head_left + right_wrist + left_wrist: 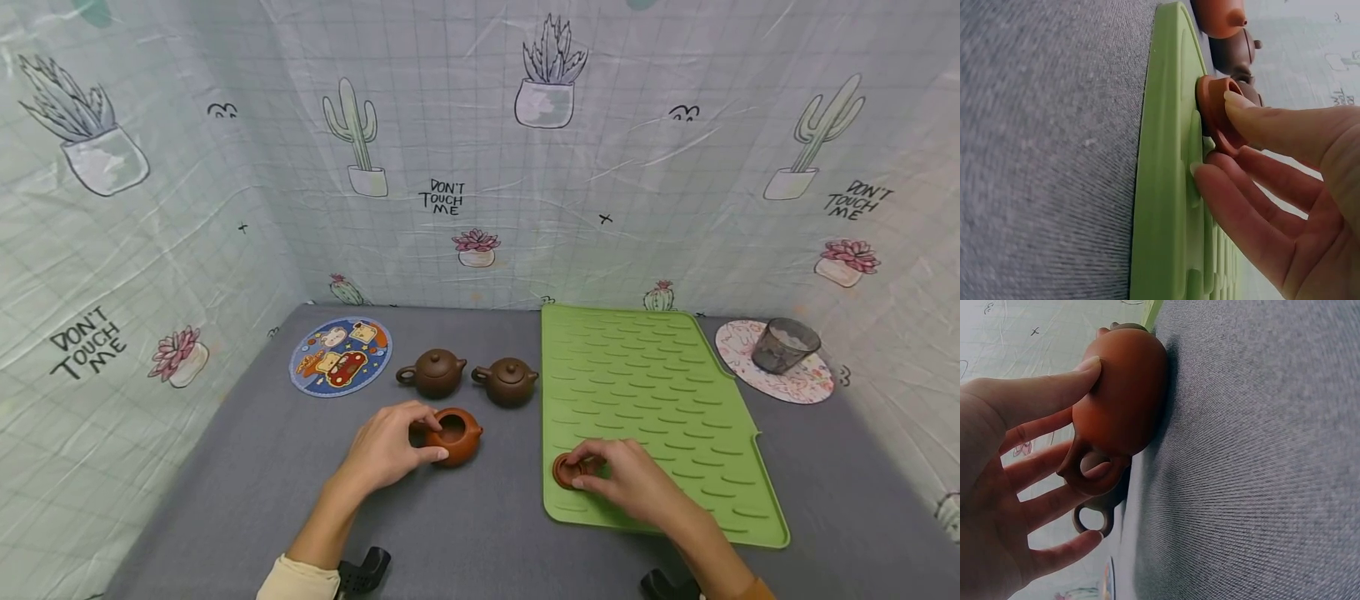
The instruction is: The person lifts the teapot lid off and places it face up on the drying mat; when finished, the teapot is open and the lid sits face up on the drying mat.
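An orange-brown clay teapot [464,448] without its lid stands on the grey cloth, its round opening facing up and its spout to the right. My left hand [392,443] holds it from the handle side, thumb against the near wall and a finger at the rim. In the left wrist view the teapot's loop handle [1094,486] sits below the thumb, among the other fingers. With thumb and fingers, my right hand [628,478] pinches the teapot lid [564,472], which lies inner side up at the left edge of the green mat [622,367].
Two dark brown lidded teapots [439,375] stand side by side behind the orange one. A blue cartoon coaster [307,362] lies at the back left. On a pinkish round coaster [813,385] at the back right is a dark see-through cup [776,354]. Printed curtains [480,150] enclose the table.
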A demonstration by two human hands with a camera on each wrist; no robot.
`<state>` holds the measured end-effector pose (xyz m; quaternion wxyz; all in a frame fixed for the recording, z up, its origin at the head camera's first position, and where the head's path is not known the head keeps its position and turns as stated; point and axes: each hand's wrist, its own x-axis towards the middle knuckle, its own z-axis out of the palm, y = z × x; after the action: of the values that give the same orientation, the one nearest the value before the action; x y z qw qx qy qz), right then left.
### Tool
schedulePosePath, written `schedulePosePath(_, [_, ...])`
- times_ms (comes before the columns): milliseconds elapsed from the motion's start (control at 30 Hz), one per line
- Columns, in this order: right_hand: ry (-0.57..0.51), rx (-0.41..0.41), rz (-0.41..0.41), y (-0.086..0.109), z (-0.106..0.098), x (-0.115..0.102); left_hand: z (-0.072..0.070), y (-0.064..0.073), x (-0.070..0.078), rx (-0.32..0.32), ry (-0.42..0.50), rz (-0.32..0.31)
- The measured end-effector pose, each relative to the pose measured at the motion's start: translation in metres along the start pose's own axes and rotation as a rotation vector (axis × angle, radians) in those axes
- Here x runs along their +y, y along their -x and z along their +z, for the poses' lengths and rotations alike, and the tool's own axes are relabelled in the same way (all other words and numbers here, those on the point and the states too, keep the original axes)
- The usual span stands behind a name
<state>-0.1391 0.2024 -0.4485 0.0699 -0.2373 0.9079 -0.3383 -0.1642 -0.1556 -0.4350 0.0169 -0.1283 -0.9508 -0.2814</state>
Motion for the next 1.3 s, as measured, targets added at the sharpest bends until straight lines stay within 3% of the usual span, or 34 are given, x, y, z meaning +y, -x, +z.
schedulePosePath(333, [-0.012, 0.043, -0.018, 0.002, 0.005, 0.002, 0.001, 0.0, 0.0, -0.014, -0.011, -0.007])
schedulePosePath(800, [-0.024, -0.01, 0.03, 0.001, 0.001, -0.001, 0.001, 0.0, 0.003, -0.027, -0.02, 0.018])
schedulePosePath(1033, [0.037, -0.038, 0.024, -0.005, -0.003, -0.005, -0.007, -0.006, 0.006, -0.035, -0.09, 0.036])
schedulePosePath(1300, [0.014, -0.07, 0.045, -0.009, -0.011, -0.003, -0.009, -0.008, 0.012, -0.065, -0.151, 0.018])
